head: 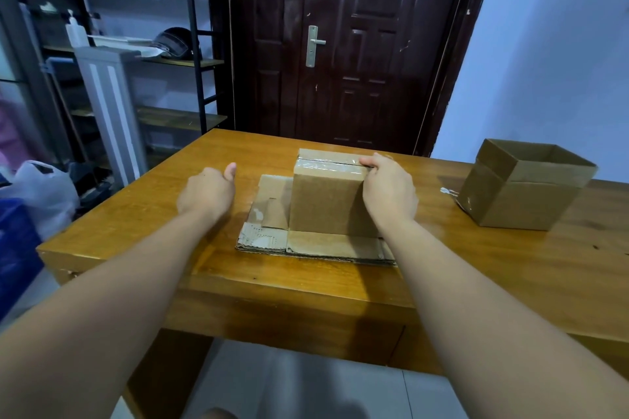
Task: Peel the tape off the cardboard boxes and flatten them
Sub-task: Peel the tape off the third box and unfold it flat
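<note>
Tape [326, 164] peel start, mid-frame
R hand [388, 190] grips box [326, 204] top at tape; L hand [207, 194] loose, empty: brace box, peel low.

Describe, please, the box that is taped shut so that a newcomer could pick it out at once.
On the wooden table before the dark door lies flattened cardboard. On it stands a closed box, gripped at its top edge by the right hand. Unlike the open box at the table's right end, it is sealed with shiny clear tape along its top.
</note>
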Tool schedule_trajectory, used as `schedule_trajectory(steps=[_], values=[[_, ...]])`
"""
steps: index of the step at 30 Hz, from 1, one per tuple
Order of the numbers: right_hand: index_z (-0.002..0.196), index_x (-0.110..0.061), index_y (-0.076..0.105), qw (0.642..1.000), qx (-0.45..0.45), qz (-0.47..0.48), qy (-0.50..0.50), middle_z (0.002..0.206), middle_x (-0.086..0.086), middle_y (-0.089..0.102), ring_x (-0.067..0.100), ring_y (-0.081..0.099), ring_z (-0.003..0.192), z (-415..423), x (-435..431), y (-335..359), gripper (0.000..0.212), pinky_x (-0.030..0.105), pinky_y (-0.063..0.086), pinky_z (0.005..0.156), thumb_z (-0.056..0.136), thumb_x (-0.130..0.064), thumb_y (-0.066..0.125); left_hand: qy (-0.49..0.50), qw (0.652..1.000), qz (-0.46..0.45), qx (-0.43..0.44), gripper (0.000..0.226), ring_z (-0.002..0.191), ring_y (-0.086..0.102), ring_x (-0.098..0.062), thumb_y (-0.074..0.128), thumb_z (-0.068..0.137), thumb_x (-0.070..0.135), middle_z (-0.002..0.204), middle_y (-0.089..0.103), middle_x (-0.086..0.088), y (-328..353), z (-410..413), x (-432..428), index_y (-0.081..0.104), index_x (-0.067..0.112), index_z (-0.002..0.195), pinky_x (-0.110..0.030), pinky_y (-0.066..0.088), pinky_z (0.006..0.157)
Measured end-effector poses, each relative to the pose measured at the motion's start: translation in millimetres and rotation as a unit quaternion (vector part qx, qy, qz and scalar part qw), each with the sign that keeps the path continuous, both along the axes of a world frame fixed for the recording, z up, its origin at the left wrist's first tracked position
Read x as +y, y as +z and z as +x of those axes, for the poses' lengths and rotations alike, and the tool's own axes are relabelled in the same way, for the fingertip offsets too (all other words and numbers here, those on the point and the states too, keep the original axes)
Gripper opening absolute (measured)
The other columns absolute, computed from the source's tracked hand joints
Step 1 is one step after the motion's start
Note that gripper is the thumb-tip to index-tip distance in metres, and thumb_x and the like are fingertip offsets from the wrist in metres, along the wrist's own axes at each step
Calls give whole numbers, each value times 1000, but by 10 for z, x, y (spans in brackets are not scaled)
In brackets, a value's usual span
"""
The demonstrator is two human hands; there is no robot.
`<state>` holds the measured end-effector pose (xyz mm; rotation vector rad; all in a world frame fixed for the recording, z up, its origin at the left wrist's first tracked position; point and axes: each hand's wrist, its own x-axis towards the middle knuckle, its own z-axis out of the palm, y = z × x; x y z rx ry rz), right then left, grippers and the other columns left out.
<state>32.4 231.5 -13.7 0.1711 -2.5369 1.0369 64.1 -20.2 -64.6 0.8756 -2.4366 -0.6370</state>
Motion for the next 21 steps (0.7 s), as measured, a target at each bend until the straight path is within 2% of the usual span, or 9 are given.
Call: schedule_trajectory(steps=[2,3,4,6,9,12,14,17,21], values=[[126,-34,61,1000,1,2,2,143,-7,49,24,51,120,6,-2,5,41,40,51,90,101,-14,34,20,1000,-11,-17,64,70,58,-27,18,101,50,75,60,-12,6,25,11,60,3,88,-34,49,64],[126,-34,61,1000,3,3,4,143,-7,49,24,51,120,8,-1,6,41,41,50,90,101,-15,34,28,999,-19,-22,55,80,61,-30,20,103,42,85,63,-15,8,22,-2,57,2,111,-37,50,70],[126,-34,61,1000,3,3,5,143,-7,50,24,51,120,7,1,5,41,40,50,90,101,-15,34,24,999,-22,-27,43,90,60,-32,26,104,31,98,63,-18,14,28,-19,42,6,135,-40,50,77],[127,-33,60,1000,2,1,5,143,-6,50,24,50,121,10,9,4,40,40,50,91,102,-15,35,4,999,-13,-35,65,114,50,-35,41,96,10,126,51,-21,33,48,-55,12,24,152,-46,41,96],[128,-33,60,1000,2,-1,5,144,-6,49,23,49,123,17,6,3,40,41,50,92,101,-15,35,16,999,24,42,72,120,36,-35,50,86,-6,135,29,-17,42,81,-143,26,25,147,-40,37,97],[129,-32,60,1000,3,1,6,144,-6,49,24,49,123,28,11,7,40,40,48,91,102,-15,35,17,994,17,111,47,95,48,-28,54,87,-6,133,26,-17,4,145,-236,44,12,129,-31,41,81],[129,-31,59,1000,6,2,8,142,-5,51,23,50,122,34,22,10,39,36,48,87,102,-15,36,11,990,30,135,38,88,55,-28,53,90,-4,133,30,-18,-7,175,-276,45,10,124,-33,45,81],[128,-30,60,1000,6,-1,7,138,-5,54,23,51,119,44,23,20,39,32,44,80,102,-15,34,-14,992,33,124,52,109,54,-33,57,85,-11,140,35,-18,-4,197,-285,43,12,130,-37,45,90],[127,-30,61,1000,7,-6,2,137,-4,54,22,51,119,48,13,19,39,34,46,83,102,-15,35,2,995,1,96,54,128,35,-36,48,82,-12,152,16,-17,13,203,-200,39,13,128,-42,32,102]])
